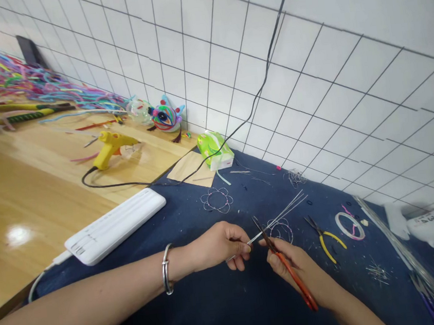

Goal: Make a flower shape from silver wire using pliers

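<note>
In my left hand point(225, 245) I pinch a few thin silver wires point(279, 218) that slant up and to the right over the dark cloth. My right hand point(293, 263) grips a pair of scissors with orange-red handles point(297, 280). Their dark blades point up and lie across the wires, just right of my left fingers. Whether the blades touch the wires I cannot tell. A flower-shaped wire frame point(217, 200) lies flat beyond my left hand. Behind the scissors lies another looped wire piece point(284, 230), partly covered.
Yellow-handled pliers point(327, 236), a ring-shaped spool point(350, 226) and long wire strands point(400, 246) lie to the right. On the left are a white power strip point(117, 224), a yellow glue gun point(110, 147) and colourful pipe cleaners point(38, 83). A green tissue pack point(215, 149) sits near the gridded wall.
</note>
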Motion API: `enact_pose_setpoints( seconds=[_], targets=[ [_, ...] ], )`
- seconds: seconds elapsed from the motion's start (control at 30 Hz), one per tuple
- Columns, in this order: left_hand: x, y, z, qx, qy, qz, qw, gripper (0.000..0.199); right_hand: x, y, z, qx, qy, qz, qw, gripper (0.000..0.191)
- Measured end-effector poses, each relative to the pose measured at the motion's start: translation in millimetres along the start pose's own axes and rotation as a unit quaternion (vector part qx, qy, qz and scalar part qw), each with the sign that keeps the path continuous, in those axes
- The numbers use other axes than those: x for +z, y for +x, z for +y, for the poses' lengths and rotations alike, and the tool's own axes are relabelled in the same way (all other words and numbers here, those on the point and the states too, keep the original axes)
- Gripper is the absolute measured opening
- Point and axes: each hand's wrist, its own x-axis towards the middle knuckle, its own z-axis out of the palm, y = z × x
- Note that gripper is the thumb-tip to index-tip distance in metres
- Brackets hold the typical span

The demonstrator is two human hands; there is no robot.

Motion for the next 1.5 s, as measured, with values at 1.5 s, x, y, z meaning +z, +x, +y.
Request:
enact_pose_setpoints(
  seconds=[1.5],
  targets=[
    [0.2, -0.2, 2.6, -0.019, 0.0, 0.019, 1.0, 0.023, -0.8, 4.2, -1.6, 0.0, -0.05, 0.003, 0.999, 0.04]
  ],
)
